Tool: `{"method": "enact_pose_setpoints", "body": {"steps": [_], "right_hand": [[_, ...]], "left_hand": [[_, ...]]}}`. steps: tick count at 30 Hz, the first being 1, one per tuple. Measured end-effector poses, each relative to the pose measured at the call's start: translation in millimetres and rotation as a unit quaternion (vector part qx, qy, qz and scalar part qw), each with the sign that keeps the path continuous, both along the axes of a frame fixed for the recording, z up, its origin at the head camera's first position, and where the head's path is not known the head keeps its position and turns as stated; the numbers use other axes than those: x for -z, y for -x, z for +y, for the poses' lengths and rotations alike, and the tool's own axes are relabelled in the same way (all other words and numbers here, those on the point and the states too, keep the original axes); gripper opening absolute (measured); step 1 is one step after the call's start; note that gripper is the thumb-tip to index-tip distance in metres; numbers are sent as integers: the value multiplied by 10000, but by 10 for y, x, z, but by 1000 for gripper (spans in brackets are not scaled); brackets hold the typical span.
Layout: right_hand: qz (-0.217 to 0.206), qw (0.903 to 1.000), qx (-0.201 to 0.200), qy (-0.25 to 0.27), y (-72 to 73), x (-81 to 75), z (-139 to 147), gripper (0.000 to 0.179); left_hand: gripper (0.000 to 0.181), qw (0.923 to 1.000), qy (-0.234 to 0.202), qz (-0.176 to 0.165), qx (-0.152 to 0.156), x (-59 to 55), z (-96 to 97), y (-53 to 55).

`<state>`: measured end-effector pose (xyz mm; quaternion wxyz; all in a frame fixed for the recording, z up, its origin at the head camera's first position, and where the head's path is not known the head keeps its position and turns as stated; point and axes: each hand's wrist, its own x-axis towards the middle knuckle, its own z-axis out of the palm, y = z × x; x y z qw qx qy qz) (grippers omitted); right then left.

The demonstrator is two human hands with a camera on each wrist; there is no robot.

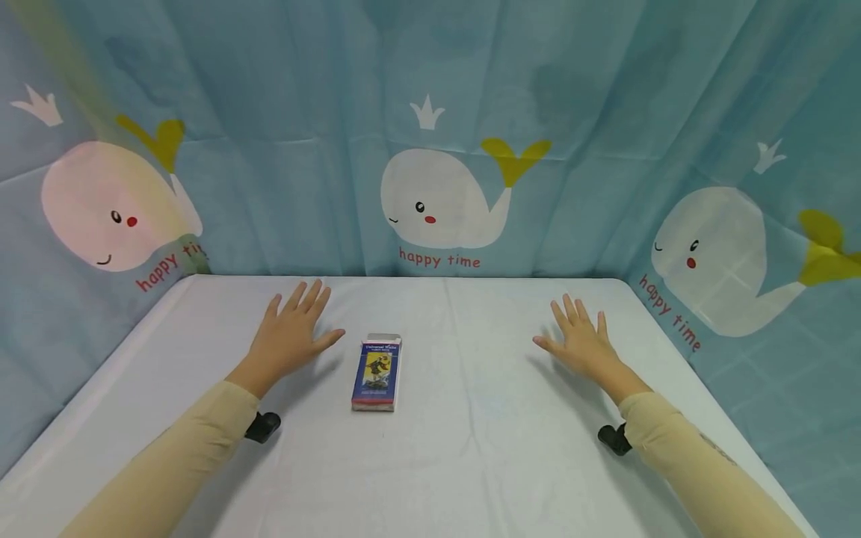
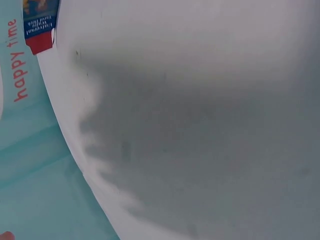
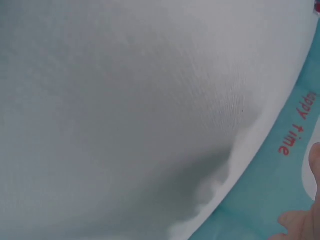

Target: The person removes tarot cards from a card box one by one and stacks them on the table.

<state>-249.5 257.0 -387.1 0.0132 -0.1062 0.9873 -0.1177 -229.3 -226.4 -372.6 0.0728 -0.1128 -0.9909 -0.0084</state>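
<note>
A blue tarot deck box [image 1: 377,375] with a yellow picture panel lies on the white table, its top flap raised at the far end. To its left my left hand [image 1: 285,342] hovers with fingers straight and spread, the thumb pointing toward the box. Farther off on the right, my right hand [image 1: 582,345] is held out the same way, palm down and holding nothing. In the left wrist view the flap end of the tarot deck box [image 2: 40,22] shows at the upper left. Fingers [image 3: 300,222] of the right hand appear at the lower right of the right wrist view.
The white tabletop [image 1: 464,456] has rounded far corners and a crease down its middle. Behind and along both sides hangs a blue curtain [image 1: 296,187] printed with whales. Black wrist devices [image 1: 263,427] sit under both beige sleeves. Hand shadows fall across the table.
</note>
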Motion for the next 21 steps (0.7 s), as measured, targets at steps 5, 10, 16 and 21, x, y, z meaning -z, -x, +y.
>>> {"method": "enact_pose_setpoints", "body": {"steps": [5,10,16,21], "right_hand": [[12,9999,-90,89,-70,15,-13,92],[60,9994,-255,203,-139,0,-64,91],[127,9988,-398,243,-199,-4,-143,90],[190,9979,-531,303,-251,-2,-229,91]], "left_hand": [[87,9999,-12,75,129,14,42,-71],[87,9995,3,169,250,20,96,-135],[86,9991,20,223,353,23,155,-212],[86,9987,11,242,444,40,185,-258]]}}
